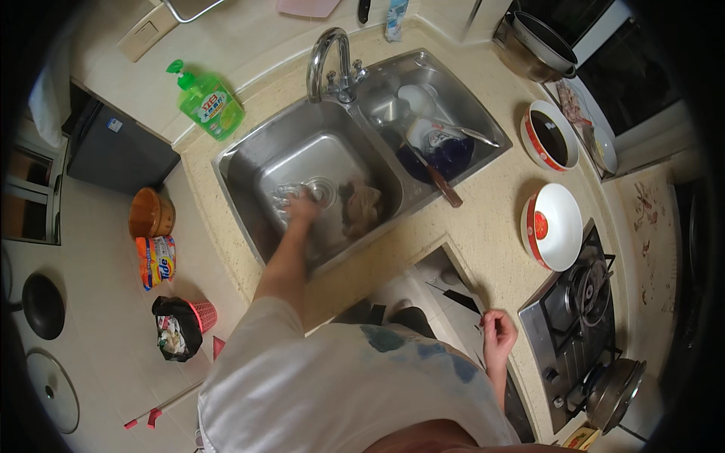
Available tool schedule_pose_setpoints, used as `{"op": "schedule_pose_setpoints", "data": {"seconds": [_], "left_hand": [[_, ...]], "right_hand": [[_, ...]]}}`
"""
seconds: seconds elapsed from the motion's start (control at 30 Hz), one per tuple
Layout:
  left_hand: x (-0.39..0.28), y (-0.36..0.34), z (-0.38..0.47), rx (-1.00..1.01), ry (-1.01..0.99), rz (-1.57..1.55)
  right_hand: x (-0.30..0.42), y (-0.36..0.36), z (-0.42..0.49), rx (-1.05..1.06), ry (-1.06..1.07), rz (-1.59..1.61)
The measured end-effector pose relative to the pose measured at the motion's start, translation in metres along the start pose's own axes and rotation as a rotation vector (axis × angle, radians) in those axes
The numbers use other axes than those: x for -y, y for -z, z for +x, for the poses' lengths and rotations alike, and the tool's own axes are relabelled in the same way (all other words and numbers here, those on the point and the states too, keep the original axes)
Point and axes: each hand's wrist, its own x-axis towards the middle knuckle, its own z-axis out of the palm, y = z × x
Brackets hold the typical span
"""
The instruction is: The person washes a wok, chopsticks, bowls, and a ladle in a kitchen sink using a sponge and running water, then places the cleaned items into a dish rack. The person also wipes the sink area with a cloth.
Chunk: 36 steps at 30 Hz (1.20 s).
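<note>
My left hand reaches down into the left basin of the steel sink, beside the drain strainer. It is blurred, and whether its fingers grip anything is unclear. A shiny, transparent patch, water or thin plastic, lies just left of the fingers. To the right of the drain rests a crumpled brownish cloth-like thing. My right hand hangs over the countertop edge near the gas stove, its fingers curled in and nothing visible in them. A chrome faucet rises behind the basins.
The right basin holds a blue-and-white bottle, a ladle and a wooden-handled utensil. Green dish soap stands behind left. On the right are a bowl of dark liquid and a white bowl. A trash bin stands left.
</note>
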Motion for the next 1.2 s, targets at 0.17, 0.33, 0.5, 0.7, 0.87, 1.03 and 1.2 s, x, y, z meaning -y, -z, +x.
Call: {"op": "schedule_pose_setpoints", "data": {"seconds": [0.17, 0.33, 0.5, 0.7, 0.87, 1.03, 1.2], "left_hand": [[-0.039, -0.014, -0.026, 0.171, -0.165, 0.230], [-0.020, -0.011, -0.017, 0.211, -0.404, 0.296], [0.024, -0.044, 0.007, 0.099, -0.365, 0.281], [-0.002, -0.016, -0.014, 0.171, -0.296, 0.230], [-0.033, 0.003, -0.026, 0.260, -0.205, 0.270], [-0.013, -0.011, -0.021, 0.205, -0.180, 0.284], [-0.041, 0.015, -0.033, 0.260, -0.179, 0.251]], "right_hand": [[0.041, -0.037, 0.145, 0.077, 0.153, 0.032], [0.051, -0.119, 0.326, 0.208, 0.180, 0.416], [0.002, -0.220, 0.476, 0.005, 0.648, -0.442], [-0.042, -0.272, 0.542, 0.393, 0.179, -0.442], [-0.054, -0.257, 0.568, 0.502, -0.238, -0.152], [-0.010, -0.235, 0.525, 0.422, -0.445, 0.358], [-0.006, -0.215, 0.506, 0.088, -0.088, 0.251]]}}
